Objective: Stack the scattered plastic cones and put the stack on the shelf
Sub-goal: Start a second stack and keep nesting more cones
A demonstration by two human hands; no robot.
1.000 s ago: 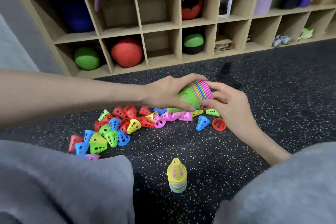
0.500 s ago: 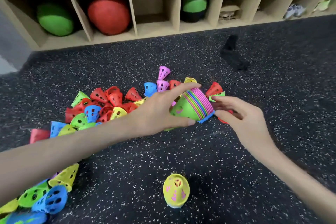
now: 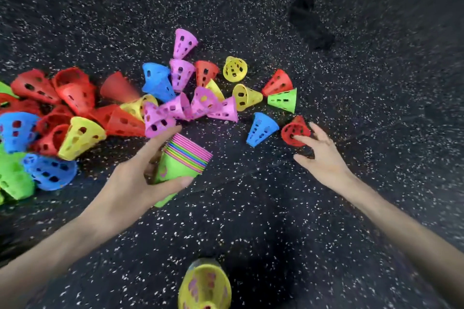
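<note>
A pile of loose cones (image 3: 105, 113) lies on the floor (image 3: 376, 108) at the left and centre. The left hand (image 3: 130, 183) holds a stack of cones (image 3: 180, 160) just before the pile. To its right, the right hand (image 3: 324, 155) touches a single cone (image 3: 295, 132). A second stack (image 3: 204, 286) stands nearest the person, between the forearms.
</note>
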